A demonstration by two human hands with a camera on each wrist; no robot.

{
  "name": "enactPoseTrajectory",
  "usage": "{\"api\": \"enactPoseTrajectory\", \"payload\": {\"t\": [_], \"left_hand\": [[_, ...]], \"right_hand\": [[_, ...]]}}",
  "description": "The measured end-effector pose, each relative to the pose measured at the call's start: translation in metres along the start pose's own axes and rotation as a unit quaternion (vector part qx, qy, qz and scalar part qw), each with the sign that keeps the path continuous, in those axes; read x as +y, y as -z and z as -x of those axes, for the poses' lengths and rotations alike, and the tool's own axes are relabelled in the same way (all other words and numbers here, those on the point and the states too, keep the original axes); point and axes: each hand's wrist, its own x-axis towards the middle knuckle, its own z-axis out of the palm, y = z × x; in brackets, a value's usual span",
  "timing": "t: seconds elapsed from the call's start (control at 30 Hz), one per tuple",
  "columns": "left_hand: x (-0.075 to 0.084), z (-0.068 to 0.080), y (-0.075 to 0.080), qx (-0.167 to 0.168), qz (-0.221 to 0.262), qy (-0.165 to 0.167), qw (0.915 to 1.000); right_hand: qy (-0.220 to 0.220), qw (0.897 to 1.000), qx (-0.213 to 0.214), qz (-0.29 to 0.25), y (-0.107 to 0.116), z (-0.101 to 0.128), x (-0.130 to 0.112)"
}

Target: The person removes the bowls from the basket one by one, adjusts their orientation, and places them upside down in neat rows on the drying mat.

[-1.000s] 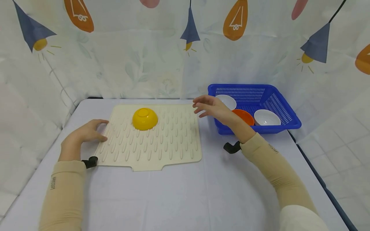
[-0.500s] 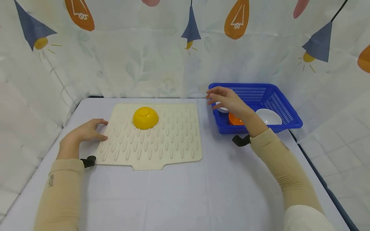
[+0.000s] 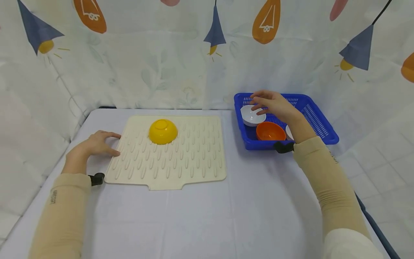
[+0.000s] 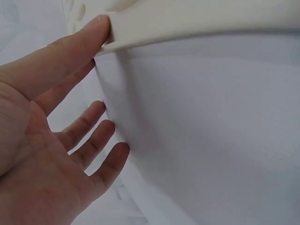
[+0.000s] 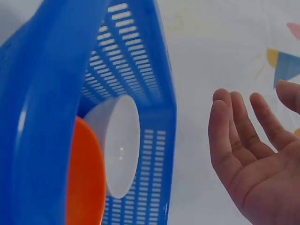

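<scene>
Two hands are out in front of me, well apart on the white table (image 3: pixel 200 216). My right arm stretches forward to about two o'clock, the forearm crossing the near wall of the blue basket (image 3: pixel 318 124), and my right hand (image 3: pixel 275 104) hovers palm down over the basket's inside. Its fingers are loosely spread and gently bent, holding nothing; the fingertips hang just above the far rim of the white bowl (image 3: pixel 252 116), and I cannot tell whether they touch it. From the right wrist view the same hand (image 5: pixel 255 159) shows an empty palm with the fingers side by side, slightly parted. The white bowl sits in the basket's left rear part, with the orange bowl (image 3: pixel 270 131) just beside it at five o'clock from it, and a second white bowl (image 3: pixel 289 133) peeks out behind my wrist. My left arm lies at about ten o'clock, the left hand (image 3: pixel 93 145) resting flat at the left edge of the cream drying mat (image 3: pixel 181 162). In the left wrist view my thumb (image 4: pixel 70 44) presses against the mat's edge while the other fingers lie relaxed and parted on the cloth. The yellow bowl (image 3: pixel 163 131) stands upside down on the mat's far half.
</scene>
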Motion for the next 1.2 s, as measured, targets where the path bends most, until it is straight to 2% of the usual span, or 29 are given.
{"api": "enactPoseTrajectory", "payload": {"t": [0.17, 0.43, 0.67, 0.97, 1.2], "left_hand": [[0.003, 0.000, 0.004, -0.013, 0.021, -0.008, 0.9997], [0.007, -0.001, 0.005, -0.047, 0.075, -0.009, 0.9960], [0.010, 0.000, 0.007, -0.059, 0.119, -0.002, 0.9911], [0.000, -0.002, 0.004, -0.061, 0.155, 0.007, 0.9859], [-0.004, -0.007, 0.002, -0.072, 0.175, 0.006, 0.9819]], "right_hand": [[-0.024, 0.999, 0.015, 0.016, 0.009, -0.001, 0.006], [-0.051, 0.997, 0.005, 0.055, 0.011, -0.003, 0.017], [-0.056, 0.997, 0.012, 0.056, 0.012, -0.001, 0.018], [-0.074, 0.997, -0.013, 0.036, 0.021, -0.005, 0.015], [-0.083, 0.996, -0.030, 0.033, 0.034, -0.011, 0.025]]}}
